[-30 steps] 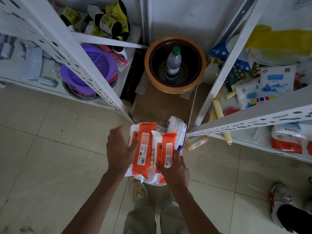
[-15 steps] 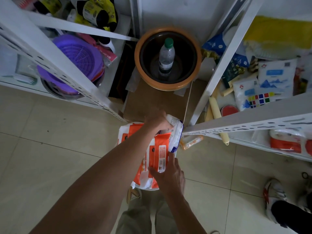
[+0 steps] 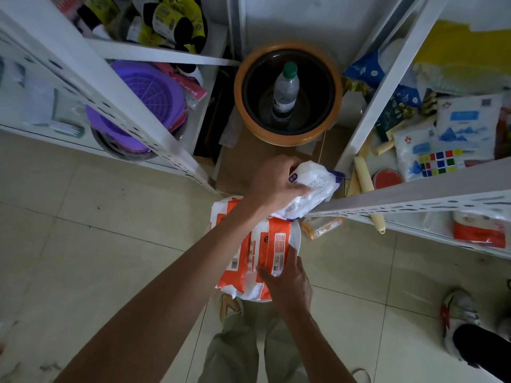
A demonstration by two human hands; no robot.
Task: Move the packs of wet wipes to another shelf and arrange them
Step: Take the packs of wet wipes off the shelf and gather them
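Several orange-and-white packs of wet wipes [image 3: 243, 250] are stacked in front of me at waist height. My right hand [image 3: 287, 283] grips their near right edge from below. My left hand [image 3: 272, 182] reaches across above the stack and grips a white pack of wet wipes with purple ends [image 3: 312, 189]. That pack is lifted off the stack and tilts toward the corner of the white shelf on the right [image 3: 414, 200]. One more orange pack [image 3: 479, 230] lies on the lower level of that shelf.
An orange-rimmed pot [image 3: 287, 134] with a plastic bottle [image 3: 286, 91] stands on cardboard between the two shelf units. A purple basket [image 3: 149, 95] fills the left shelf [image 3: 94, 73]. White bags and a puzzle cube [image 3: 438, 163] crowd the right shelf. Another person's shoe [image 3: 459, 313] is at the right.
My left hand moved from the stack's left side across to the white pack, gripped it and lifted it up and right toward the right shelf. My right hand stayed on the orange packs.
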